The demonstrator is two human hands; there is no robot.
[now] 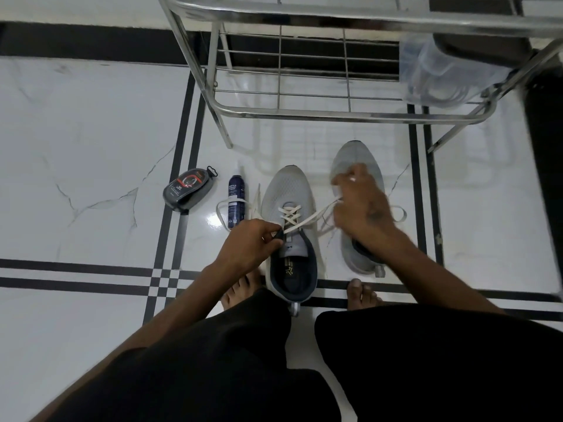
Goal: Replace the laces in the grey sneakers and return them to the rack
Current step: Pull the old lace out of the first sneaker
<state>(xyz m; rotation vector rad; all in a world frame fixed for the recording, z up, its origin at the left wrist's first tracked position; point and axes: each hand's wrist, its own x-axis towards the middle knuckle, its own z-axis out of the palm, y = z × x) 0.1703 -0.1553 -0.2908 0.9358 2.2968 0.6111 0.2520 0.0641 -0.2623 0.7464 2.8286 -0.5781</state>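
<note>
**Lace half threaded, pulled taut**

The collar of the left sneaker is pinched by the left fingers. The lace is pinched and drawn sideways by the right hand, over the second sneaker. Both stand on the floor below the rack. The lace looks limp and light; its stiff tip is judged the best hold.

Sneakers side by side before rack, spray bottle left.

glossy marble floor, shiny metal rack, mesh sneakers
</note>
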